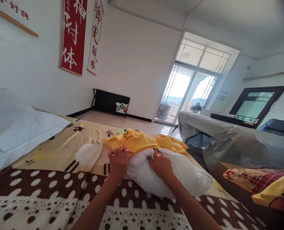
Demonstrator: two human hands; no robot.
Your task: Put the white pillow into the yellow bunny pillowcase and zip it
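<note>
A plump white cushion insert (187,174) lies on the bed, its far end against a yellow cushion cover (142,142). The cover is crumpled, with a bit of green and red print at its top. My left hand (119,163) is closed on the near left edge of the cover, fingers curled over the cloth. Pressed into the insert where it meets the cover, my right hand (161,164) grips the white fabric; its fingertips are partly hidden in the folds. How far the insert sits inside the cover cannot be seen.
A patterned brown and beige blanket (56,191) covers the bed. At left rests a white pillow (27,134). On the right, a cardboard box (224,172) bears red and yellow cushions (259,179), near a plastic-covered table (218,131). A black folded table (110,100) leans against the wall.
</note>
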